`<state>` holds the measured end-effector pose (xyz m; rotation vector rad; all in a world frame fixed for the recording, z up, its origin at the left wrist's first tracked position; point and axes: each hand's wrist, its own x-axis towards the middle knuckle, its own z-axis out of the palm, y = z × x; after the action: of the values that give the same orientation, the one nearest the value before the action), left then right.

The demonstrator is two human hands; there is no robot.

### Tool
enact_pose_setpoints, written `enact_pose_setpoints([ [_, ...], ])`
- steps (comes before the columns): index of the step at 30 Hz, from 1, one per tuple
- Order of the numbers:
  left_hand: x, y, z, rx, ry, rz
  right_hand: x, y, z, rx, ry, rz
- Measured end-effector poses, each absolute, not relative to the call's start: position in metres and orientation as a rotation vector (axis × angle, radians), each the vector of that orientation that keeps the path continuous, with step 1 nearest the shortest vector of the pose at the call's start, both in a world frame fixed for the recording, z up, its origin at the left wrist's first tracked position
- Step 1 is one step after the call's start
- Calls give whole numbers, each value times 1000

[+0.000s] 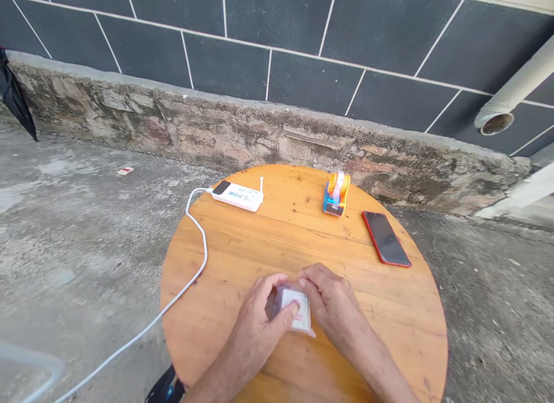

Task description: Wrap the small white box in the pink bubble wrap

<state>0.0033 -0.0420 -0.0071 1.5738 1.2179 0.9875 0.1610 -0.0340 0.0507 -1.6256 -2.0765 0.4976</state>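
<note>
You have bright, diffuse daylight here, and only soft, weak shadows fall on the tabletop. Toward its near edge, your left hand and right hand look slightly soft, and the packet between them shows pale glints on its clear wrapping, its print too blurred for you to read. By the right edge, you see a dull grey reflection on the phone. Well beyond the left edge, a pale streak is smeared and translucent. You get wide-angle stretching too: past the far edge, the joints of the dark wall slant and fan outward
</note>
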Motion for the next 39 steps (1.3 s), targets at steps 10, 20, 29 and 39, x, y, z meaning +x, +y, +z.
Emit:
enact_pose_setpoints([
  [10,2,-41,-3,1709,1128,1028,160,-41,54,-1557,-2172,521],
  [20,-1,-41,1,1724,1122,1032,165,-56,40,-1512,-2378,267],
  [29,-4,-41,7,1723,1097,1012,181,-61,31,-1302,-2535,-10],
  [39,-11,-42,11,1790,999,967,188,-61,27,-1266,-2520,-116],
])
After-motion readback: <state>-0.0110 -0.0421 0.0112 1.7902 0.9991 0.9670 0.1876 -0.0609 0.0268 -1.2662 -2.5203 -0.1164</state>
